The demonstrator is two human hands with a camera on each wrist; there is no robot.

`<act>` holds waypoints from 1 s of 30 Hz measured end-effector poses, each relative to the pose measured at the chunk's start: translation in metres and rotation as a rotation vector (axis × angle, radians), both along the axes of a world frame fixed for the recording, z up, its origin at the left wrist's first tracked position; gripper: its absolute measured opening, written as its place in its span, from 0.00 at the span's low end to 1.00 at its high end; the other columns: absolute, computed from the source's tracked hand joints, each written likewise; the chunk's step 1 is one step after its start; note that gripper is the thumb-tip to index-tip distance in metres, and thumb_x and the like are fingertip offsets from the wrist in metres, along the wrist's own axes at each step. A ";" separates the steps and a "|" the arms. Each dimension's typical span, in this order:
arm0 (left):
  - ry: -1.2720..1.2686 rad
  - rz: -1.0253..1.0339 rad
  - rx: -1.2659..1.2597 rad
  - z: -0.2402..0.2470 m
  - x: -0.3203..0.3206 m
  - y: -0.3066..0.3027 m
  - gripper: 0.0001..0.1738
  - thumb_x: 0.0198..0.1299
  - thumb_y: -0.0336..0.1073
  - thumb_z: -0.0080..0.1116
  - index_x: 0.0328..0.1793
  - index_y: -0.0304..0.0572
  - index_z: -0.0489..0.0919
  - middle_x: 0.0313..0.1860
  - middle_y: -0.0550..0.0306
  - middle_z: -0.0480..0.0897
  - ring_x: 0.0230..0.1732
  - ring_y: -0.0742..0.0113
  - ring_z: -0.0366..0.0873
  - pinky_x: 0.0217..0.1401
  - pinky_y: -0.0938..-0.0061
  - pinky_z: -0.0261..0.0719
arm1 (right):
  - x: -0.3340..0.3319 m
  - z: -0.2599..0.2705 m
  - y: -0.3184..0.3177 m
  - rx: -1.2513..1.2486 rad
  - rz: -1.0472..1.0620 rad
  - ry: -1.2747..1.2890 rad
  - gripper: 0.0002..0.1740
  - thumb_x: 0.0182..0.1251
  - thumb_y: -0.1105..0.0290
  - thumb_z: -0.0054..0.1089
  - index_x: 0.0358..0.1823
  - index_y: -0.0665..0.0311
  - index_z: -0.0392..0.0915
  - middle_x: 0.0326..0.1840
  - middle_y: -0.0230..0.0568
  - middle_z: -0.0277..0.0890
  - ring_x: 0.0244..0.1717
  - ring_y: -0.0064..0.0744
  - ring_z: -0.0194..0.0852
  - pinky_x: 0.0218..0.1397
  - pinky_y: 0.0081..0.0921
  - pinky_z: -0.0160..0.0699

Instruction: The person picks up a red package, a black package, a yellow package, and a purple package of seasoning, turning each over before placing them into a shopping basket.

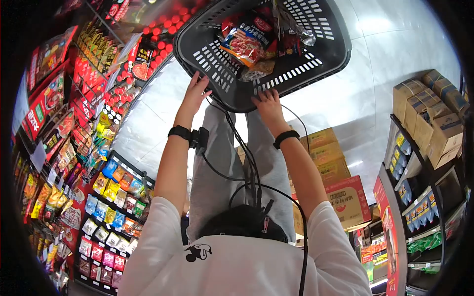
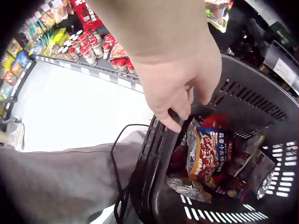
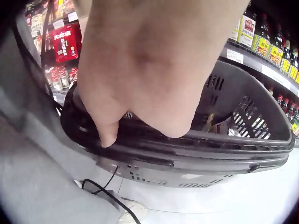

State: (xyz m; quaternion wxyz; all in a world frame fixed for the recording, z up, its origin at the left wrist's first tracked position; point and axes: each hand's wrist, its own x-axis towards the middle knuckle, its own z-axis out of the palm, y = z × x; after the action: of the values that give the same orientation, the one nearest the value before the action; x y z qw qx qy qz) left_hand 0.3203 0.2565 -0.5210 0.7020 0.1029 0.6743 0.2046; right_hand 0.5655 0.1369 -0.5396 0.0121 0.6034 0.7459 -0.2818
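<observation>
A dark grey plastic shopping basket [image 1: 316, 81] with slotted walls is in front of the person's legs. At its near left corner is the left hand [image 1: 195, 93], fingers spread and fairly straight; in the left wrist view the fingertips rest right at the rim [image 2: 156, 140]. The right hand [image 1: 269, 106] grips the near rim, its thumb [image 3: 108, 134] down the outer side and its other fingers over the edge, partly hidden. Inside the basket lie a blue and red food packet [image 2: 210, 151], a crumpled clear-and-silver packet [image 2: 189, 189] and other bagged goods.
Shelves of packets [image 1: 106, 217] and red-capped jars [image 1: 165, 29] line the left side. Stacked cartons [image 1: 343, 197] stand at the right, near another shelf [image 1: 419, 207] with boxes on top. Black cables [image 1: 249, 158] hang between the arms, over the grey trousers.
</observation>
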 end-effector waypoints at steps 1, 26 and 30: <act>-0.001 -0.024 0.005 0.000 -0.003 -0.003 0.42 0.62 0.34 0.53 0.76 0.50 0.40 0.69 0.50 0.62 0.68 0.62 0.60 0.66 0.55 0.62 | -0.006 -0.001 -0.001 -0.031 0.023 -0.024 0.17 0.59 0.70 0.47 0.48 0.51 0.80 0.54 0.40 0.73 0.62 0.43 0.64 0.71 0.45 0.45; -0.161 0.187 0.099 0.033 -0.272 -0.164 0.25 0.64 0.39 0.49 0.65 0.38 0.64 0.60 0.49 0.71 0.63 0.58 0.68 0.64 0.65 0.68 | -0.202 0.011 -0.077 0.049 0.270 0.132 0.17 0.57 0.78 0.45 0.49 0.64 0.74 0.49 0.51 0.72 0.58 0.46 0.67 0.72 0.38 0.51; 0.034 0.328 0.135 0.057 -0.319 -0.245 0.23 0.62 0.42 0.51 0.60 0.39 0.69 0.55 0.51 0.76 0.57 0.60 0.74 0.59 0.69 0.70 | -0.216 0.046 -0.067 -0.195 0.224 0.223 0.16 0.58 0.75 0.49 0.48 0.64 0.74 0.50 0.50 0.72 0.54 0.48 0.70 0.61 0.43 0.65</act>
State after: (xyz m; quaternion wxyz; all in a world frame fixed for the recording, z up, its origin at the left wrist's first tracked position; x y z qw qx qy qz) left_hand 0.0010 0.0113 -0.4637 0.6393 0.0417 0.6784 0.3597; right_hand 0.3495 0.0698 -0.4939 0.0193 0.4776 0.7742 -0.4148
